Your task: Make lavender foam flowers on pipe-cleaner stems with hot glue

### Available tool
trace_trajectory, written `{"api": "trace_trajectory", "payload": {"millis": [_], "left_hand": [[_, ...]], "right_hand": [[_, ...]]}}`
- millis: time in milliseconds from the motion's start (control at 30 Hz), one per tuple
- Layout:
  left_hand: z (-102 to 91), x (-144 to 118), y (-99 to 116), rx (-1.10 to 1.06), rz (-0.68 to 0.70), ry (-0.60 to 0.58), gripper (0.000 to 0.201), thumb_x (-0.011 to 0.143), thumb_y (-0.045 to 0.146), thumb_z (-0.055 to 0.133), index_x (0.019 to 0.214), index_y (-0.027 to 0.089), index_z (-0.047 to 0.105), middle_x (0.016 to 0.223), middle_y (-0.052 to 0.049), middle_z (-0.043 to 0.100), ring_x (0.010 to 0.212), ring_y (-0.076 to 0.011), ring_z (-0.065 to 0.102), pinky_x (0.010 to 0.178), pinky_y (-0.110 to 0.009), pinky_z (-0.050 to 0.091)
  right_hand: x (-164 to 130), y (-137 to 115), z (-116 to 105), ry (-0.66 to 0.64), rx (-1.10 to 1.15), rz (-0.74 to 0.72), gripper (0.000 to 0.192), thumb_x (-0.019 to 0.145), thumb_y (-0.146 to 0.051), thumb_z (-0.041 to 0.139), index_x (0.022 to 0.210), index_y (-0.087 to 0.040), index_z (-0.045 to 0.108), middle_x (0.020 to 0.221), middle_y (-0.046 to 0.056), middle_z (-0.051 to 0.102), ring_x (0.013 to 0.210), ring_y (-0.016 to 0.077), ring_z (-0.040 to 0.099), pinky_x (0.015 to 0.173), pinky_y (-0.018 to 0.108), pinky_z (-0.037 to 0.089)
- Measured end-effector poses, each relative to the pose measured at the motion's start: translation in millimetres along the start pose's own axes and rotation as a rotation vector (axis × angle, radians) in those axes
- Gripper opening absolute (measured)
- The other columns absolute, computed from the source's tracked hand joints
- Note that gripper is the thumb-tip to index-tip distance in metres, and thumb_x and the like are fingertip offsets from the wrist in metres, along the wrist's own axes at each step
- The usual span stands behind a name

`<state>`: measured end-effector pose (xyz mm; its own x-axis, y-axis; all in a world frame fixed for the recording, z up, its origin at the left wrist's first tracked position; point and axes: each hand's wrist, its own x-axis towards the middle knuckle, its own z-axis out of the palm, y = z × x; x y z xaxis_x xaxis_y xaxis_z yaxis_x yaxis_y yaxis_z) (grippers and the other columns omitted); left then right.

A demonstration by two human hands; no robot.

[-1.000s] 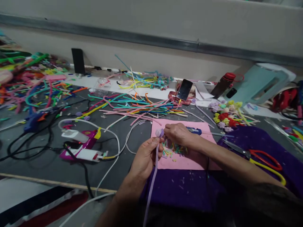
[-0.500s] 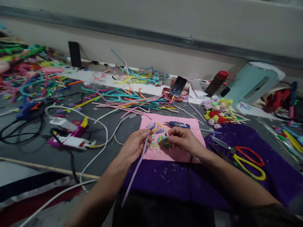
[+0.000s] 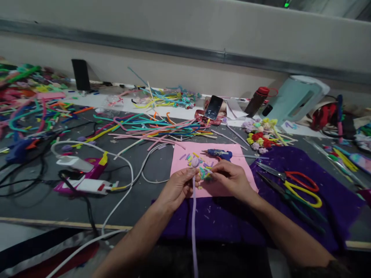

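Note:
Between the thumb and fingers of my left hand [image 3: 181,187] is a lilac pipe cleaner flower [image 3: 195,161], its head up and its long stem hanging toward me. My right hand [image 3: 232,178] is pinched just to the right, its fingertips over small cut pipe cleaner pieces [image 3: 205,172] in green, yellow and lilac. Whatever may sit in that pinch is too small to make out. Both hands are above a pink sheet [image 3: 243,170]. Behind the right hand, a blue glue gun [image 3: 216,153] lies on the sheet.
Scissors [image 3: 301,185] with red and yellow handles and green-handled pliers [image 3: 292,200] lie on purple cloth [image 3: 278,162] at right. Loose pipe cleaners [image 3: 162,127] spread behind the sheet. A power strip [image 3: 95,170] with white cables is left. A bottle [image 3: 257,101] stands at back.
The lilac flower has turned more upright and moved slightly right, its stem now hanging nearly straight down. My right hand has shifted a little right and down. The camera view has shifted too.

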<state>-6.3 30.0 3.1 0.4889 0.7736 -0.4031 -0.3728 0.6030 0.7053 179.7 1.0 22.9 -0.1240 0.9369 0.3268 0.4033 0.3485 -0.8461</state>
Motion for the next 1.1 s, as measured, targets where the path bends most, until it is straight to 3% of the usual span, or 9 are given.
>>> {"api": "trace_trajectory", "payload": {"millis": [100, 167, 467, 733, 1100], "left_hand": [[0.2, -1, 2, -0.007, -0.045, 0.01, 0.015, 0.071, 0.024, 0.065, 0.08, 0.013, 0.062, 0.066, -0.002, 0.062, 0.05, -0.0077, 0.056, 0.041, -0.015, 0.039], [2.0, -2, 2, 0.008, -0.079, 0.017, 0.015, 0.07, 0.026, 0.066, 0.079, 0.014, 0.062, 0.065, -0.003, 0.062, 0.05, -0.0083, 0.055, 0.041, -0.016, 0.04], [7.4, -2, -4, 0.152, -0.123, -0.041, 0.018, 0.071, 0.028, 0.066, 0.078, 0.012, 0.061, 0.069, -0.005, 0.065, 0.053, -0.0091, 0.059, 0.043, -0.015, 0.044], [12.8, -1, -4, 0.12, -0.074, -0.048, 0.019, 0.067, 0.024, 0.07, 0.076, 0.011, 0.06, 0.066, -0.005, 0.064, 0.05, -0.0096, 0.059, 0.042, -0.016, 0.047], [16.7, 0, -6, 0.12, -0.065, -0.036, 0.016, 0.071, 0.023, 0.065, 0.08, 0.01, 0.062, 0.063, -0.005, 0.065, 0.045, -0.0095, 0.058, 0.04, -0.016, 0.047]], "right_hand": [[-3, 2, -2, -0.008, -0.16, -0.239, 0.01, 0.08, -0.017, 0.053, 0.084, -0.019, 0.063, 0.076, 0.005, 0.062, 0.073, 0.0149, 0.057, 0.065, 0.028, 0.046], [-2, 6, -3, 0.005, -0.18, -0.3, 0.011, 0.081, -0.016, 0.052, 0.087, -0.019, 0.062, 0.077, 0.005, 0.061, 0.074, 0.0151, 0.057, 0.064, 0.028, 0.047], [-6, 9, -6, 0.007, -0.203, -0.316, 0.012, 0.082, -0.017, 0.05, 0.088, -0.02, 0.06, 0.078, 0.005, 0.06, 0.074, 0.0149, 0.058, 0.064, 0.028, 0.047], [-10, 16, 0, 0.028, -0.359, -0.454, 0.012, 0.084, -0.017, 0.048, 0.088, -0.019, 0.059, 0.081, 0.006, 0.061, 0.075, 0.014, 0.058, 0.064, 0.024, 0.046], [-9, 22, 0, 0.073, -0.513, -0.491, 0.016, 0.084, -0.019, 0.047, 0.086, -0.02, 0.063, 0.083, 0.006, 0.062, 0.076, 0.0135, 0.058, 0.064, 0.023, 0.044]]}}
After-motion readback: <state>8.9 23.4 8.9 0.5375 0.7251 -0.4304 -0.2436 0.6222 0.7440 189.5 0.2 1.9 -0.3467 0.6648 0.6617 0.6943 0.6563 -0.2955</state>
